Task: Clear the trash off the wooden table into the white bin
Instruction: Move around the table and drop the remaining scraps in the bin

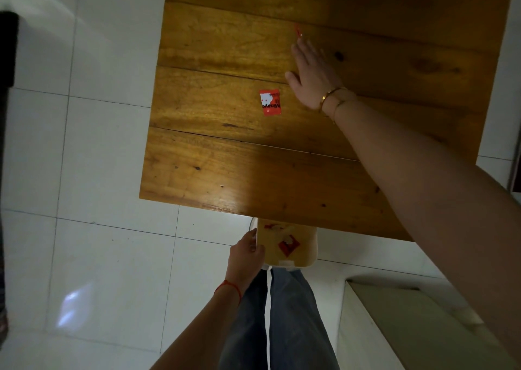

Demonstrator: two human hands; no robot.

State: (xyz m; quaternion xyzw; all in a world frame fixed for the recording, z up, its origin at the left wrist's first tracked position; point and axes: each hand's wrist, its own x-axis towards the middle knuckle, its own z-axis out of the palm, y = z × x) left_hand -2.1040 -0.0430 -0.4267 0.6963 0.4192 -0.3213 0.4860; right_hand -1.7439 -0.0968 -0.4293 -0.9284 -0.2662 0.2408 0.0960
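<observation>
A red and white wrapper (270, 102) lies flat near the middle of the wooden table (214, 155). A small red scrap (297, 30) lies farther back. My right hand (308, 68) reaches over the table with fingers spread, its fingertips just short of the scrap and holding nothing. My left hand (247, 252) grips the left rim of the white bin (312, 252), held just under the table's near edge. Inside the bin lie red and white wrappers (288, 245).
White tiled floor (93, 172) surrounds the table. My legs in grey trousers (282, 321) stand below the bin. A pale low ledge (408, 321) sits at the lower right. A dark object (7, 51) stands at the far left edge.
</observation>
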